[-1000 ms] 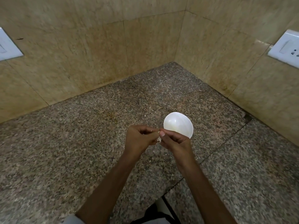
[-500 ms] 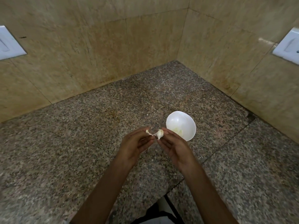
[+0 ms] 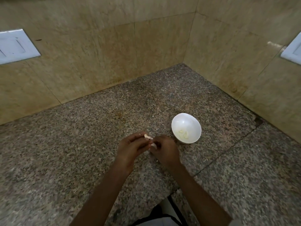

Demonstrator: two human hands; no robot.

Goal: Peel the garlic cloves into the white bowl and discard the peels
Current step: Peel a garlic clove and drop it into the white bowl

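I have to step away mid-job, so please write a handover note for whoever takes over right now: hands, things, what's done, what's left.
Hands: left hand and right hand both pinch one garlic clove between them, over the counter, just left of the white bowl.
Done: a few peeled cloves lie in the bowl.
Left: finish peeling this clove, drop it in the bowl and discard the peels. No bin or spare unpeeled cloves are in view.

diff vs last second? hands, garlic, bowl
The left hand and right hand drew back left of the white bowl, no longer overlapping it, and closed together again on the garlic clove after parting briefly. Unchanged: both grip the clove; bowl on the counter, peeled cloves inside.
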